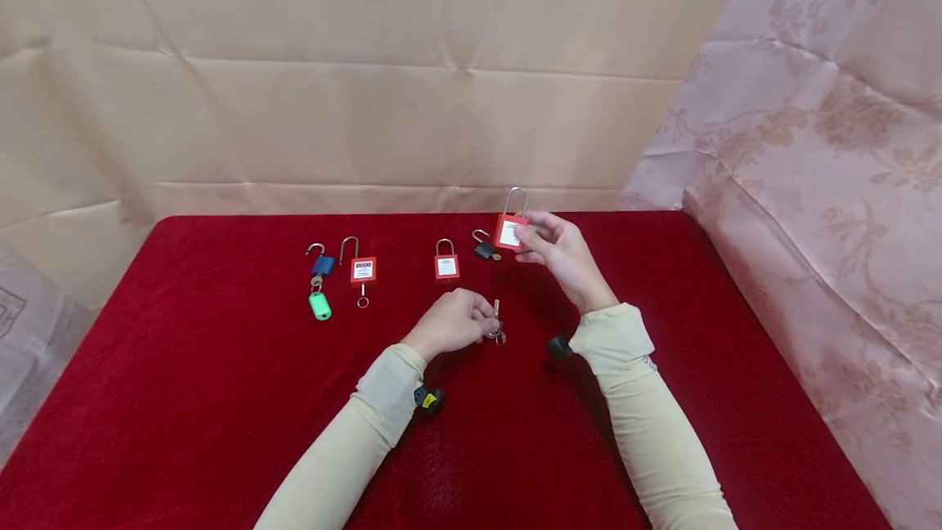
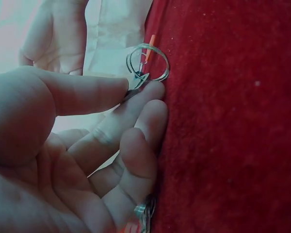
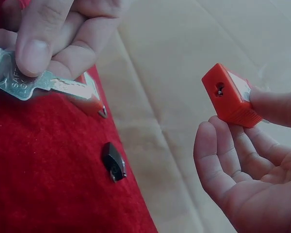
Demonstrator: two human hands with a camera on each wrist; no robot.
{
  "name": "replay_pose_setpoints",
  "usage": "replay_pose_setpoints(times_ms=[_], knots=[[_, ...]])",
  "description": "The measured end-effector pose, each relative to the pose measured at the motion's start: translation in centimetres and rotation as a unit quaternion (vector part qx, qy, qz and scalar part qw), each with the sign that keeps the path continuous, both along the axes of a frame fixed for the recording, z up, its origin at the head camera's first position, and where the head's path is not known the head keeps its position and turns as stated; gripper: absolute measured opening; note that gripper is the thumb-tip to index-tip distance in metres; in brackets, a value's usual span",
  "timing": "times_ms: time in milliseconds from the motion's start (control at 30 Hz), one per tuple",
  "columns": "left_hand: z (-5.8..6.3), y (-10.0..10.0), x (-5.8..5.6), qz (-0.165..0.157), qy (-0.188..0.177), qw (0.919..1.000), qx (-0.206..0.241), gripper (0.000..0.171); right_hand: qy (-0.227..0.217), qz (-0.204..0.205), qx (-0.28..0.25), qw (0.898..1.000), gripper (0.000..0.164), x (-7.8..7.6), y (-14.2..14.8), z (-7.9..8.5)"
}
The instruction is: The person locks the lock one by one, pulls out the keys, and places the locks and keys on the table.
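Note:
My right hand [image 1: 559, 252] holds a red padlock [image 1: 508, 229] with a white label above the far part of the table, thumb on the label side, its steel shackle pointing up. In the right wrist view the keyhole [image 3: 219, 89] in the padlock's underside faces the camera. Lower and to the left, my left hand [image 1: 455, 321] pinches a silver key [image 3: 70, 88] by its head between thumb and finger. A split ring [image 2: 161, 52] hangs from the key, seen in the left wrist view. The key is apart from the padlock.
Behind the hands lie another red padlock [image 1: 446, 267] and a small black padlock [image 1: 486, 250] with a key. Farther left are a red padlock [image 1: 364, 270] with its shackle raised and a key in it, and a blue padlock [image 1: 322, 266] with a green tag [image 1: 320, 306].

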State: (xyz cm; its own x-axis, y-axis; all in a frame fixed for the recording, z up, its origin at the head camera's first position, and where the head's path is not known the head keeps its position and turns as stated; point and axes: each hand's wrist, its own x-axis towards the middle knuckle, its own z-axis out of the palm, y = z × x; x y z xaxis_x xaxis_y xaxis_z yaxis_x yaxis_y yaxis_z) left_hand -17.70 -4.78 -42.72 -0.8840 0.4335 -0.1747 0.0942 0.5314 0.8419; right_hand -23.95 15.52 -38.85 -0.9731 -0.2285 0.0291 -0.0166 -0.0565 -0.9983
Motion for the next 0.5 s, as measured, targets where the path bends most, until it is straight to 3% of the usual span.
replay_pose_setpoints(times_ms=[233,500], knots=[[0.01,0.11,0.34,0.013,0.001,0.9998,-0.014,0.009,-0.007,0.003,-0.001,1.000,0.043,0.06,-0.22,-0.28],[-0.35,0.31,0.40,0.027,0.049,0.9963,-0.065,0.016,-0.007,0.017,0.015,1.000,0.043,0.19,-0.50,-0.56]])
